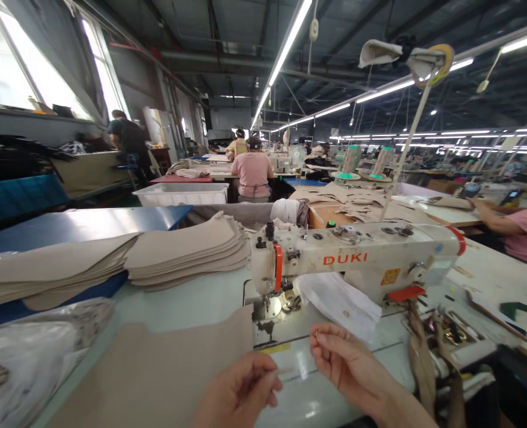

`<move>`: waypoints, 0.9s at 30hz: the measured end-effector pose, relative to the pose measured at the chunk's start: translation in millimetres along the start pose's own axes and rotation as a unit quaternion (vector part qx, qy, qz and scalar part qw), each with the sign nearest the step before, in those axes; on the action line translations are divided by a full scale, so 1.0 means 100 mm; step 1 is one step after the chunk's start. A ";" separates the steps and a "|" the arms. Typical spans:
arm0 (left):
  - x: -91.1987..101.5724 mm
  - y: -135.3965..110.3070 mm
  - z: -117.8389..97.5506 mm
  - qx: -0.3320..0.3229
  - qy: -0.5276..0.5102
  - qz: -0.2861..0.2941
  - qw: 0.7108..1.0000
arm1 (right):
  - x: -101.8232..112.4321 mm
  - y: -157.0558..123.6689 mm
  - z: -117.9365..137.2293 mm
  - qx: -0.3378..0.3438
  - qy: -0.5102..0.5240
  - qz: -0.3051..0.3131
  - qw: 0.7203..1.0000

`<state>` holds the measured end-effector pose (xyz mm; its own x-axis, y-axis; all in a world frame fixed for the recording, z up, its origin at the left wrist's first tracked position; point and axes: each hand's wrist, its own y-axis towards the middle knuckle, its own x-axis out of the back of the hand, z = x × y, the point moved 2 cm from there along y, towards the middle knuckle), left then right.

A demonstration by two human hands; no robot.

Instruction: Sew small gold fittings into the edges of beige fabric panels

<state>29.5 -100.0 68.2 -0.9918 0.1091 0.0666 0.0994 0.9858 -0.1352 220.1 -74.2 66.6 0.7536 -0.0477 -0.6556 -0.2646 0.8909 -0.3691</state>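
My left hand (pixel 241 389) is low at the table's front edge, its fingers pinched on something thin and pale that I cannot make out. To its right, my right hand (pixel 346 356) has its fingers curled, with a small ring-like bit at the fingertips. Both hover over the white bed of a sewing machine (pixel 357 261), just in front of its needle (pixel 272 297). A beige fabric piece (pixel 165 368) lies flat on the table beside my left hand.
Two stacks of beige cut pieces (pixel 187 249) lie at the left, partly on a blue surface (pixel 80 223). Clear plastic bags (pixel 31 356) sit at the near left. A person in pink (pixel 522 229) works at the right; others sit further back.
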 end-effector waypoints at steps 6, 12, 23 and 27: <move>0.00 -0.04 -0.11 -0.068 0.040 -0.011 0.997 | -0.09 0.02 -0.15 0.040 -0.078 0.034 0.996; 0.08 0.03 -0.06 -0.072 0.093 -0.009 0.993 | -0.19 0.00 -0.14 0.220 -0.405 0.039 0.886; 0.12 0.09 0.00 -0.031 0.099 0.014 0.994 | -0.29 -0.08 -0.17 0.242 -0.545 0.044 0.801; 0.14 0.12 0.02 -0.001 0.042 0.050 0.998 | -0.30 -0.06 -0.15 0.237 -0.566 0.036 0.789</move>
<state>16.3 -87.3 65.7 -0.9667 0.2167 0.1363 0.1973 0.9699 -0.1429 189.6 -84.8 78.8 0.8723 0.2064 0.4433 -0.2794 0.9544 0.1054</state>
